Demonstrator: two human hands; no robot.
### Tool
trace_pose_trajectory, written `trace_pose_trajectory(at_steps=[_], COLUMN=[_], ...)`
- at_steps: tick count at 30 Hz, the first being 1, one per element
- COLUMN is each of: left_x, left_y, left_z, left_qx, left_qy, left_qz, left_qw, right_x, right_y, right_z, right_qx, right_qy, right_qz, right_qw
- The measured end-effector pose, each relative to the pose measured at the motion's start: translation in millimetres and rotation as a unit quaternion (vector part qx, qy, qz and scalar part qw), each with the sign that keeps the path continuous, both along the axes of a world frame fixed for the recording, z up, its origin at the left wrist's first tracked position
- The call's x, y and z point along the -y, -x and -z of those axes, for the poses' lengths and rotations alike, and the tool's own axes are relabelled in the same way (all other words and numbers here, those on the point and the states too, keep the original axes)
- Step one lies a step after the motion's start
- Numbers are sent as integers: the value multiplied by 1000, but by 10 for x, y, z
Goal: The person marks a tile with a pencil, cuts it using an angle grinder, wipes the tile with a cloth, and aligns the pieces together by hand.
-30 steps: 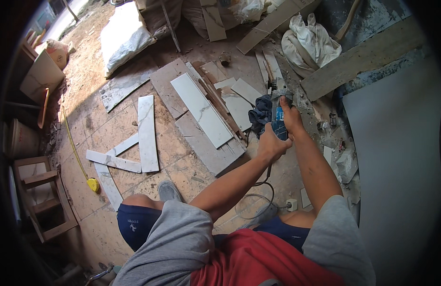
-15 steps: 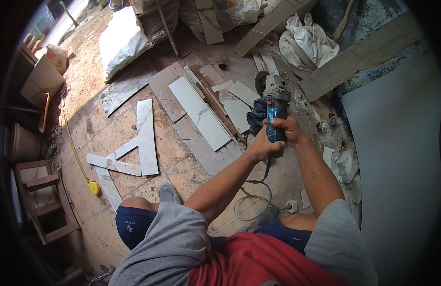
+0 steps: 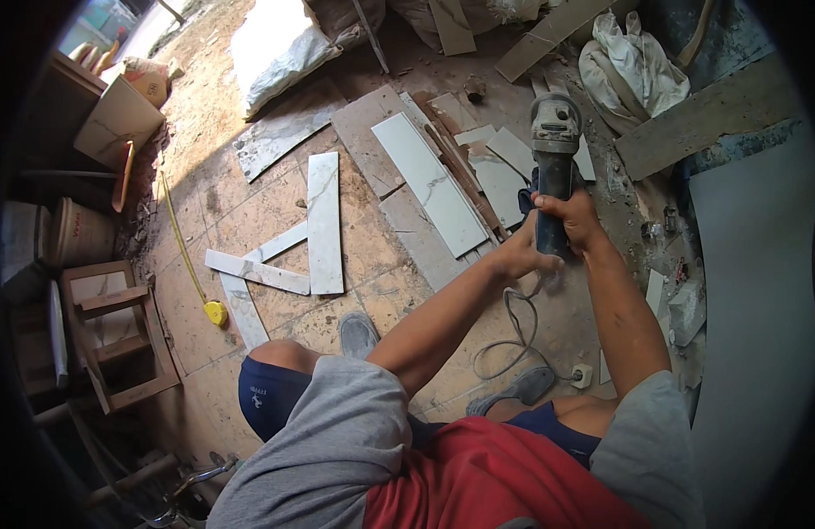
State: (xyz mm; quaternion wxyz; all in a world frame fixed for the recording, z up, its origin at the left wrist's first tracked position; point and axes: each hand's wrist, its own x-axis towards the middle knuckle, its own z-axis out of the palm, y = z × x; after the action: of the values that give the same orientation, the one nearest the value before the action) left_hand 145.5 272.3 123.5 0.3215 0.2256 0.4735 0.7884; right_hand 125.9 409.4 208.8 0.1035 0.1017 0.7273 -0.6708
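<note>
Both my hands are closed round an angle grinder (image 3: 556, 132), a dark-bodied tool with a grey metal head pointing away from me. My left hand (image 3: 524, 252) grips the rear of its body from the left. Wrapped round the handle from the right is my right hand (image 3: 575, 217), its thumb lying across the top. The disc at the grinder's head is mostly hidden. A dark cloth bundle (image 3: 525, 201) is beside the grinder, partly covered by it. Left of the tool, a long white marbled tile strip (image 3: 427, 185) lies on larger tile pieces.
Several cut tile strips (image 3: 326, 225) lie on the floor at left, near a yellow tape measure (image 3: 215, 312). A grey cord (image 3: 524, 339) loops to a white plug (image 3: 582, 376). White sacks (image 3: 275, 53) stand at the back. A pale panel (image 3: 751, 291) borders the right side.
The grinder has turned in my hands, so its disc, seen at its left side before, is now mostly hidden. The whole view has shifted, with the scene lying further right.
</note>
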Motion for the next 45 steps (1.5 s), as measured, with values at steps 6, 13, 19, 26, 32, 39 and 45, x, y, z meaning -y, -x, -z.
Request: trace_pose_trajectory(at_steps=[6, 13, 19, 26, 32, 39, 45], left_x=[765, 2264, 2451, 2293, 2315, 2388, 2382], left_y=[723, 1297, 1451, 1550, 1543, 1567, 1576], left_z=[164, 492, 1101, 1655, 1912, 1976, 1924], left_qx=[-216, -374, -391, -352, -403, -399, -376], left_qy=[403, 681, 593, 684, 662, 670, 667], left_qz=[217, 203, -79, -112, -143, -113, -106], left_qw=[862, 596, 700, 629, 616, 616, 634], right_x=[404, 1213, 1845, 2203, 2276, 2294, 2307], right_y=[378, 739, 1179, 1621, 1862, 1935, 1957], right_z=[202, 402, 889, 1381, 1476, 1520, 1555], right_qx=[-93, -3, 17, 41, 77, 58, 62], right_qy=[-221, -382, -375, -384, -375, -367, -371], right_qz=[6, -34, -44, -40, -68, -68, -67], right_qw=[971, 923, 926, 922, 921, 926, 924])
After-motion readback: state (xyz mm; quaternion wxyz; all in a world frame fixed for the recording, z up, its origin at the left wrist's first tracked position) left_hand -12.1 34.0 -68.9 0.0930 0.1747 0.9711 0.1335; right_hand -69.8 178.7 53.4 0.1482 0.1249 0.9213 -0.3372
